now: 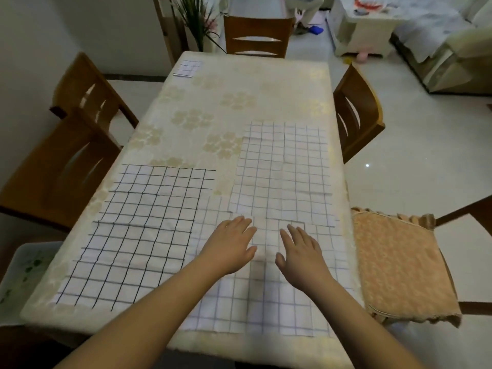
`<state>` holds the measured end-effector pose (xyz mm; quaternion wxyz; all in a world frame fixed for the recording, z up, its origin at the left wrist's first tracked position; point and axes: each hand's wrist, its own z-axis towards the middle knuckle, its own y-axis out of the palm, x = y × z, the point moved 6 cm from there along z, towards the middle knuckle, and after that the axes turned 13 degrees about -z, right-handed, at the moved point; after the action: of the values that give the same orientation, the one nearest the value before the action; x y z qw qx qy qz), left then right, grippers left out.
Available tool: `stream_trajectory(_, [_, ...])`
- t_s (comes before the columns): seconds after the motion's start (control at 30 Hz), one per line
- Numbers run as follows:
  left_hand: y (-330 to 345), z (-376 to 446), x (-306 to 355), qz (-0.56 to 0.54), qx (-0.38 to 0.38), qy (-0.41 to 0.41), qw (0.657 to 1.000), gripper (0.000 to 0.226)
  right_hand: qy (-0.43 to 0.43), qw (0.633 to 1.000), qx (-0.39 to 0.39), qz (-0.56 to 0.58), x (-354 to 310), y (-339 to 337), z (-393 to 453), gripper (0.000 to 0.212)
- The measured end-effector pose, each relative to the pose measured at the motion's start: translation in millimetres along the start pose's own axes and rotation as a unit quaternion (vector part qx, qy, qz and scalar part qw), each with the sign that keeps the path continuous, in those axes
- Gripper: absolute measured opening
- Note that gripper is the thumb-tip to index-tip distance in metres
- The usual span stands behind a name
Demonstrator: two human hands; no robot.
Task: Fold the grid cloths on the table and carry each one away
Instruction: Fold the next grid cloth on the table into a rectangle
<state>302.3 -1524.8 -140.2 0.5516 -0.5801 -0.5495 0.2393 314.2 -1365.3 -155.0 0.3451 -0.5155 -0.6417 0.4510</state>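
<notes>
Three white grid cloths lie flat on the table. A cloth with bold black lines (138,230) covers the near left. A cloth with faint blue lines (285,166) lies at the right, farther back. A third faint-lined cloth (255,302) lies nearest me, overlapping both. My left hand (231,249) and my right hand (300,251) rest palm down on this nearest cloth, fingers spread, holding nothing. A small folded grid cloth (187,68) sits at the far left corner.
The table (239,83) wears a cream flowered cover. Wooden chairs stand at the left (80,102), the far end (257,35) and the right (356,113). A chair with an orange cushion (402,265) is at my right. A plant (198,20) stands beyond the far left corner.
</notes>
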Motion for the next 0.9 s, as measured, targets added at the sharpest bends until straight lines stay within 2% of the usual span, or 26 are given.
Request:
stream_trajectory(0.2, [47,65,-24,0.021,-0.064,-0.019,0.998,0.060,0.024,0.999,-0.038,-0.003,31,40,67,0.062])
stream_trajectory(0.33, [67,88,-32,0.028,-0.077,-0.029,0.996,0.061,0.023,0.998,-0.056,-0.011,43,60,86,0.063])
stream_trajectory(0.53, [77,100,-29,0.019,-0.059,-0.024,0.998,0.061,0.012,1.000,-0.021,-0.008,47,71,98,0.062])
stream_trajectory(0.67, [81,103,-27,0.027,-0.051,-0.017,0.998,0.062,0.010,1.000,0.030,0.003,49,68,100,0.058])
stream_trajectory(0.9, [72,97,-25,0.039,-0.030,-0.007,0.999,0.062,0.001,0.998,0.060,-0.025,46,67,80,0.053])
